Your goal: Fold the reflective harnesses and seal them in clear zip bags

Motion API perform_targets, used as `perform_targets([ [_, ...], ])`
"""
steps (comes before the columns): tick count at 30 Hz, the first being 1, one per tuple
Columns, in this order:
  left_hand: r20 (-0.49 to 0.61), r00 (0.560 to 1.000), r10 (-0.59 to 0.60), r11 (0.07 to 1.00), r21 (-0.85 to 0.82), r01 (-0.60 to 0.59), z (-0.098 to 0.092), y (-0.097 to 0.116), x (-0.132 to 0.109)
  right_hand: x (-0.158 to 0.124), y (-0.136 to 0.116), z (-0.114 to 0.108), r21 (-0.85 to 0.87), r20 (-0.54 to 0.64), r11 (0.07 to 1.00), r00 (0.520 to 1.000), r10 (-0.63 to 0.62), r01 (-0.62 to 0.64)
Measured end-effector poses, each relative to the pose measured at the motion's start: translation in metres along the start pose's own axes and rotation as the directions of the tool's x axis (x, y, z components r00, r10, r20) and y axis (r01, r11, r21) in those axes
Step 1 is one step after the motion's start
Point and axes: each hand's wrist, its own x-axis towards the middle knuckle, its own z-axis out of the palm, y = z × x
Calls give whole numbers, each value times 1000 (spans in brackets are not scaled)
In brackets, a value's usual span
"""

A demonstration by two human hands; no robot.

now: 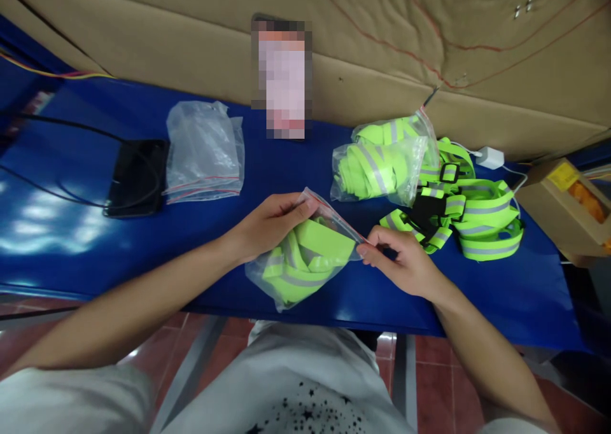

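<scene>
A clear zip bag (260, 270) with a folded neon-yellow reflective strap (305, 262) inside lies near the front edge of the blue table. My left hand (274, 224) pinches the upper left corner of its red-lined zip edge. At the other end of that edge, the thumb and fingers of my right hand (401, 259) are closed on the corner. The zip edge is stretched between both hands. Just beyond my right hand lie loose reflective straps (487, 217) with black buckles. Behind them rest filled zip bags (377, 170) holding more yellow straps.
A stack of flat clear zip bags (205, 151) lies left of centre, beside a black device (136, 179) with cables. A blurred-out phone-like object (284, 81) leans on the cardboard backing. At right are a white plug (491, 158) and a cardboard box (563, 211).
</scene>
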Motion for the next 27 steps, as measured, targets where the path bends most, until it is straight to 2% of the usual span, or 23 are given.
perform_targets([
  [4, 33, 999, 22, 998, 61, -24, 3, -1, -1, 3, -1, 2, 179, 96, 982, 994, 52, -69],
  [9, 65, 994, 88, 980, 172, -98, 4, 1, -4, 4, 2, 5, 367, 130, 909, 979, 159, -197],
  [12, 106, 983, 147, 956, 238, -169, 4, 0, -5, 4, 4, 4, 345, 139, 911, 972, 188, -226],
  [15, 114, 978, 175, 942, 271, -200, 5, -2, -5, 4, 3, 4, 298, 136, 936, 979, 155, -189],
  [20, 158, 965, 207, 935, 257, -243, 9, -3, -6, 4, 0, 9, 338, 85, 929, 988, 128, -150],
  [27, 150, 964, 221, 938, 237, -252, 13, -9, -7, 2, 0, 16, 244, 56, 967, 996, 68, -80],
])
